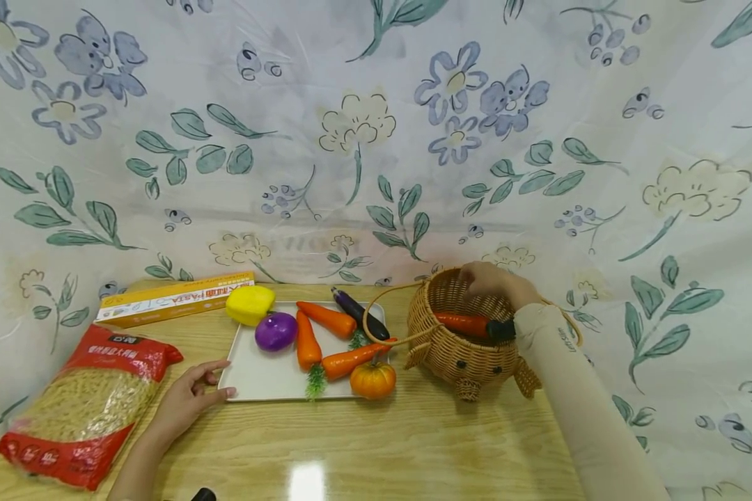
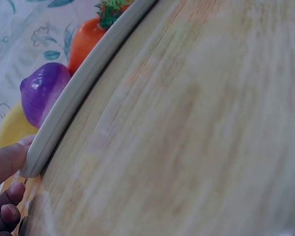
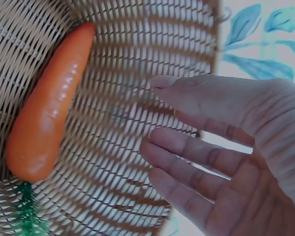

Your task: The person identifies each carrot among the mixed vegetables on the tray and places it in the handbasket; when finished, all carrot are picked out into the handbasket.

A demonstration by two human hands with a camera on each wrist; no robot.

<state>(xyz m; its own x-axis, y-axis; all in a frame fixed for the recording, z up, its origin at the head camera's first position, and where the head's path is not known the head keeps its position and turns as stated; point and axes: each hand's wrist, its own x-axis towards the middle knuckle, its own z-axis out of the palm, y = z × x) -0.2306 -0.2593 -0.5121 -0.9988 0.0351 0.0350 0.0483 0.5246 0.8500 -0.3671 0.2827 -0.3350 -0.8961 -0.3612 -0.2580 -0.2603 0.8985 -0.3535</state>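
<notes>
My left hand (image 1: 184, 403) touches the left edge of a white tray (image 1: 263, 369), near its front corner. In the left wrist view the thumb (image 2: 7, 162) lies against the tray's rim. On the tray are a yellow bell-shaped vegetable (image 1: 251, 305), a purple onion (image 1: 276, 332), several carrots (image 1: 308, 341), an eggplant (image 1: 360, 313) and a small pumpkin (image 1: 373, 380). Inside the mouth of a wicker basket (image 1: 435, 355) is my right hand (image 1: 491, 282), its fingers slightly bent and holding nothing. A carrot (image 3: 49, 113) lies in the basket, apart from that hand.
A red bag of pasta (image 1: 94, 403) lies at the left. Behind it is an orange pasta box (image 1: 175, 299). The basket's handle (image 1: 370, 327) leans over the tray's right side. A floral cloth (image 1: 326, 236) hangs behind the wooden table (image 1: 276, 445).
</notes>
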